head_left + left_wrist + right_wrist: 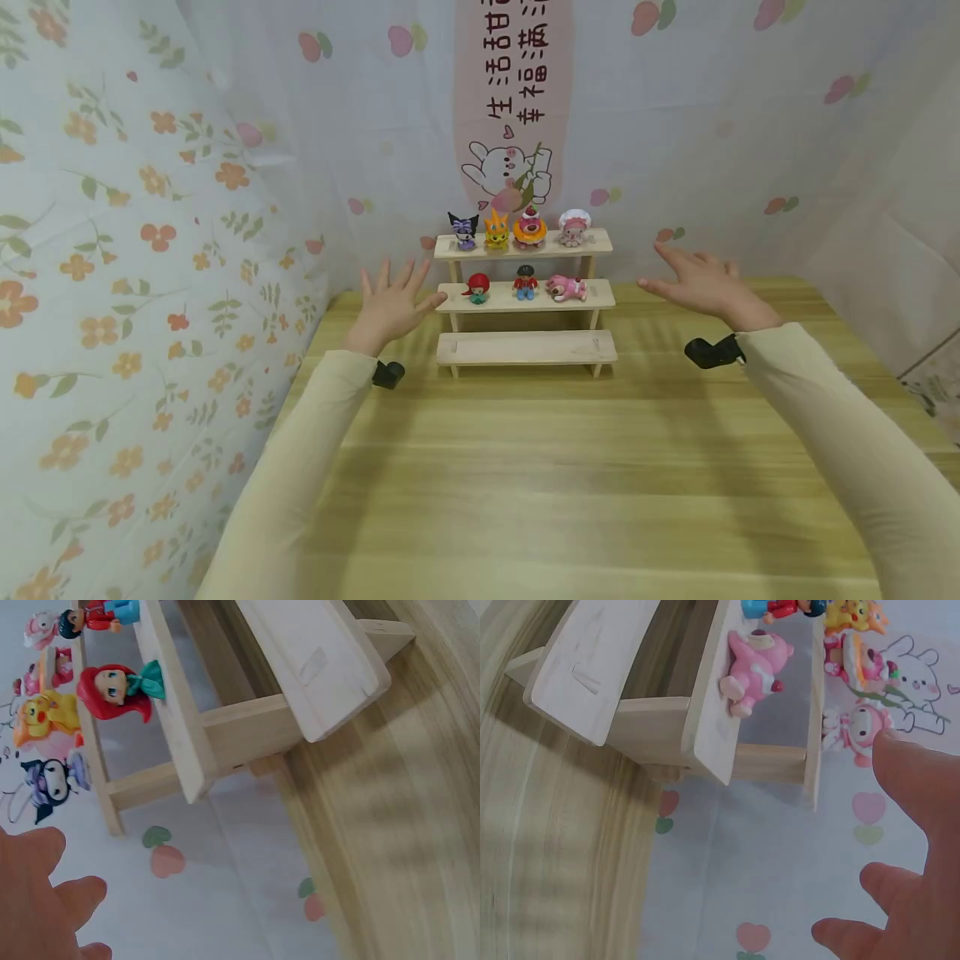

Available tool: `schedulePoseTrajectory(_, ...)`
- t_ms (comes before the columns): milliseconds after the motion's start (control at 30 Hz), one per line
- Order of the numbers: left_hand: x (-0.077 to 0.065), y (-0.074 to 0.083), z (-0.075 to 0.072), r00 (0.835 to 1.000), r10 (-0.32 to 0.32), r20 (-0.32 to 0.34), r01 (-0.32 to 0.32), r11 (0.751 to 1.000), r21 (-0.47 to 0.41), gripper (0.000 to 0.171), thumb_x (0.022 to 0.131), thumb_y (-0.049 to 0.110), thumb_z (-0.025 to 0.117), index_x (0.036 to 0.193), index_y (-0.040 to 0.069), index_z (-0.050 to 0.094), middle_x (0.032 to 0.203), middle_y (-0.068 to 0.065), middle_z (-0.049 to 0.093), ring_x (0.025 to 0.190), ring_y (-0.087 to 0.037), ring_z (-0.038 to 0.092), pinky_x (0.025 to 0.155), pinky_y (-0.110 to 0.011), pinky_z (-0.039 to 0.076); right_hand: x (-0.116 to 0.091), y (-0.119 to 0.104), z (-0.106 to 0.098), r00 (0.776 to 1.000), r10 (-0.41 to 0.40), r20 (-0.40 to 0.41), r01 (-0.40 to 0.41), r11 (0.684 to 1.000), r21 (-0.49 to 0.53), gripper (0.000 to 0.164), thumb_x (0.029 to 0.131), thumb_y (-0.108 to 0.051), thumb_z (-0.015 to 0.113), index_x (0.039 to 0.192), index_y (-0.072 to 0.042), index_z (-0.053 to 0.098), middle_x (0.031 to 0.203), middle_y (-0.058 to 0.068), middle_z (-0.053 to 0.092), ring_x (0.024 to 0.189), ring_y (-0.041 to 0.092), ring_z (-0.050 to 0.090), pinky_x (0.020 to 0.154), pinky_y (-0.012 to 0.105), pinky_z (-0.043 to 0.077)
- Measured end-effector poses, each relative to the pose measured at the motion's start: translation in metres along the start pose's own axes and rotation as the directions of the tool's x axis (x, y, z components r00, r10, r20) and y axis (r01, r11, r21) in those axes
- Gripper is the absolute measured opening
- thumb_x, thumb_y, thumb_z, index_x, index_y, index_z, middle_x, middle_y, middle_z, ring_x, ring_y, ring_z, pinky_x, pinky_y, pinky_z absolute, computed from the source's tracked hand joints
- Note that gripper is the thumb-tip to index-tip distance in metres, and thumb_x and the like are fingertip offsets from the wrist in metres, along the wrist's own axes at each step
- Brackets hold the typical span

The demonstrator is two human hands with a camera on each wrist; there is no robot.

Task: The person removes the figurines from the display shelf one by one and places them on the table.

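Left of the left fingers (81, 900), floral cloth (157, 242) with orange blossoms and green leaves. Behind those fingers, cream left sleeve (292, 475), with small black device (387, 374) at the wrist. Left hand (388, 312) raised, with fingers released, extended and spread; close to the left end of the wooden stand (525, 343), yet apart from it.

Between left and right fingers (889, 885), three-tiered wooden stand on a wood-grained bench (525, 467), in front of a pale backcloth (405, 108) with printed lettering (533, 77) and rabbit (501, 171). In order from the left fingers toward the right fingers: black-eared purple figurine (464, 235), top tier (603, 242), nearest the left fingers in the left wrist view; red-haired figurine (478, 288) in green, middle tier (602, 293); yellow figurine (497, 235) with orange crest, top tier; red-jacketed figurine (526, 285) with blue trousers, middle tier; pink figurine (529, 228) in an orange ring, top tier; pink bear (567, 288), lying down, middle tier; white-capped pink figurine (574, 229), top tier, nearest the right fingers in the right wrist view.

Right hand (708, 287) raised beyond the right end of the stand, with fingers likewise released and extended, grasping nothing, apart from every figurine. Below the right fingers, second black device (712, 352) at the wrist; behind them, cream right sleeve (847, 450).
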State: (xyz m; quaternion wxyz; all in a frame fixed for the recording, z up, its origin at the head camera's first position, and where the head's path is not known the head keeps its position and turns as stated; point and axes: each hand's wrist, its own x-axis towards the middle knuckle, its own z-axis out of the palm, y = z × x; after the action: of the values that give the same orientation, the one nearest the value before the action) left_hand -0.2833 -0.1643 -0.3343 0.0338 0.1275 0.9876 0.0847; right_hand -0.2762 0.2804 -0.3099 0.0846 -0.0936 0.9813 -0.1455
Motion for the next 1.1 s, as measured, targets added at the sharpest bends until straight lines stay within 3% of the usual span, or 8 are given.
schedulePoseTrajectory(333, 0.008, -0.016, 0.025, 0.999, -0.033, 0.013, 0.034, 0.993, -0.109, 0.080, 0.093, 0.071, 0.019, 0.155, 0.022, 0.010, 0.159, -0.013, 0.019, 0.145, -0.043, -0.005, 0.107, -0.064, -0.019, 0.021, 0.003, 0.007, 0.999, -0.039, -0.006, 0.039, 0.999, 0.014, 0.088, 0.094, -0.065, 0.035, 0.155, -0.012, 0.001, 0.154, 0.030, 0.016, 0.133, 0.058, 0.017, 0.099, 0.075, 0.013)
schedulePoseTrajectory(567, 0.018, -0.018, 0.036, 0.999, -0.035, -0.038, 0.029, 0.987, -0.159, 0.078, 0.095, 0.067, 0.023, 0.155, 0.017, 0.015, 0.156, -0.014, 0.026, 0.145, -0.040, 0.007, 0.109, -0.066, -0.012, 0.029, 0.004, 0.002, 0.997, -0.076, 0.000, 0.076, 0.995, 0.060, 0.088, 0.096, -0.060, 0.037, 0.153, -0.004, 0.001, 0.150, 0.035, 0.019, 0.127, 0.058, 0.031, 0.101, 0.069, 0.026)
schedulePoseTrajectory(800, 0.029, -0.014, 0.041, 0.991, -0.062, -0.122, 0.041, 0.985, -0.165, 0.067, 0.099, 0.059, 0.030, 0.147, 0.013, 0.036, 0.150, -0.014, 0.038, 0.143, -0.037, 0.016, 0.112, -0.062, -0.008, 0.043, 0.001, -0.005, 0.998, -0.062, -0.019, 0.064, 0.989, 0.135, 0.087, 0.097, -0.055, 0.041, 0.153, -0.003, 0.001, 0.154, 0.032, 0.009, 0.137, 0.054, 0.015, 0.106, 0.068, 0.017)
schedulePoseTrajectory(1100, 0.036, -0.019, 0.052, 0.987, -0.095, -0.126, 0.074, 0.984, -0.165, 0.064, 0.099, 0.057, 0.032, 0.140, 0.010, 0.047, 0.147, -0.014, 0.043, 0.141, -0.038, 0.020, 0.113, -0.062, 0.000, 0.058, -0.007, -0.008, 0.998, -0.067, 0.003, 0.066, 0.988, 0.137, 0.089, 0.096, -0.059, 0.039, 0.153, -0.002, 0.002, 0.156, 0.029, 0.008, 0.138, 0.053, 0.014, 0.107, 0.067, 0.015)
